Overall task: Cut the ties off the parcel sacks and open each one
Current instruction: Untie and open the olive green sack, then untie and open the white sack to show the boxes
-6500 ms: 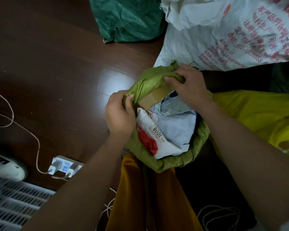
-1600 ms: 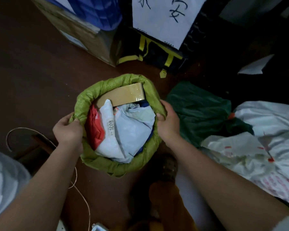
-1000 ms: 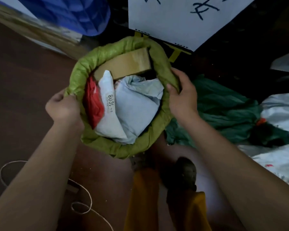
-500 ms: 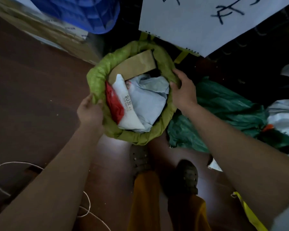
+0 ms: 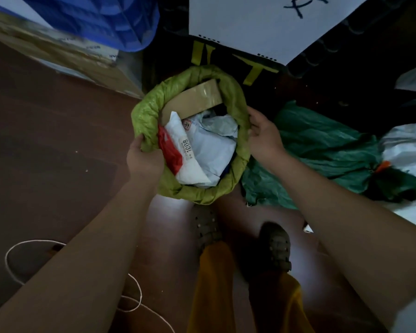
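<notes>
Since half a second ago the right hand [image 5: 262,135] has come off the rolled rim of the green sack [image 5: 241,111] and now hangs just beside it at three o'clock, fingers loosely spread and holding nothing. Across from it, the left hand [image 5: 143,159] keeps its grip at eight o'clock, fingers curled over the rolled edge and clamped on the fabric.

Brown wooden floor [image 5: 46,152] fills the left of the room. On it the green sack stands upright in the middle, mouth open and its top rolled down into a thick ring. At four o'clock from it a dark green sack [image 5: 322,150] lies slumped, tied with an orange tie [image 5: 382,165], and a white sack [image 5: 408,145] lies beyond that at the right edge. At twelve o'clock a white sheet [image 5: 250,22] with dark handwriting leans above the open sack.

Inside the open mouth, a cardboard box [image 5: 195,99] lies at twelve o'clock, a pale grey mailer [image 5: 214,150] fills the centre, and a red-and-white packet [image 5: 175,150] sits at nine o'clock. A loop of white cord [image 5: 34,242] lies on the floor at seven o'clock.
</notes>
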